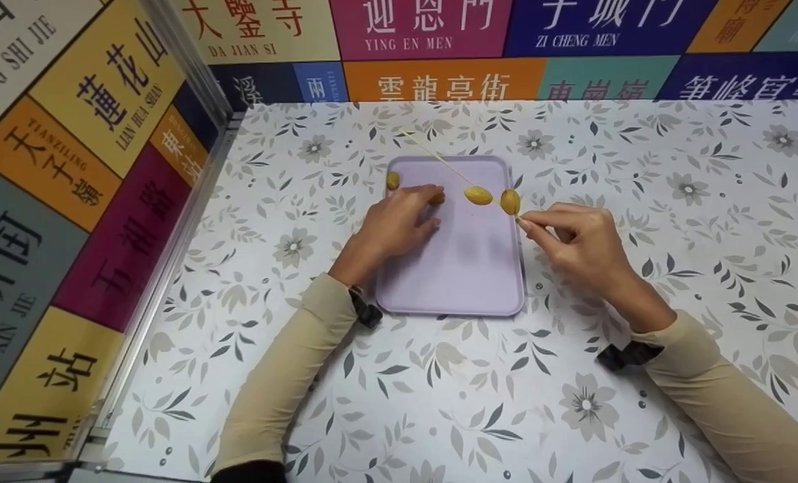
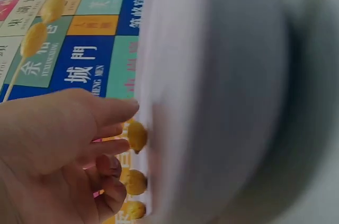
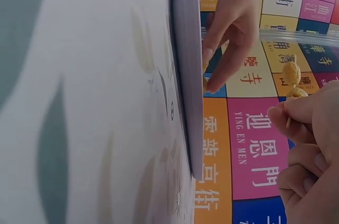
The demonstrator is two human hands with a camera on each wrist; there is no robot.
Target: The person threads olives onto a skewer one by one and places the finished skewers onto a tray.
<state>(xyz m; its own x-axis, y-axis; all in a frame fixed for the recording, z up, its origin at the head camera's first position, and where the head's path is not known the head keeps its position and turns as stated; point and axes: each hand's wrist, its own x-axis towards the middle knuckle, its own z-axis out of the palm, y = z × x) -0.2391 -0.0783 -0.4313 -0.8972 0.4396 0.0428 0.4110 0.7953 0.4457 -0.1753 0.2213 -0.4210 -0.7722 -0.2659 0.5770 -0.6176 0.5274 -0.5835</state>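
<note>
My right hand (image 1: 576, 245) pinches the lower end of a thin wooden skewer (image 1: 439, 158) between thumb and finger. Two oval yellow-brown fruits, an upper one (image 1: 478, 195) and a lower one (image 1: 510, 201), are threaded on it near that hand. Over the lilac tray (image 1: 449, 295), my left hand (image 1: 395, 225) reaches down with loosely bent fingers at a loose fruit (image 2: 137, 137) lying on the tray. Beside it in the left wrist view lie a second fruit (image 2: 136, 182) and a third fruit (image 2: 135, 209). In the head view the left fingers partly cover the loose fruits.
The tray lies on a table (image 1: 439, 382) with a grey leaf-and-flower print. A loose fruit (image 1: 392, 180) sits at the tray's far left corner. Colourful panels with lettering (image 1: 425, 30) stand behind the table and along its left side.
</note>
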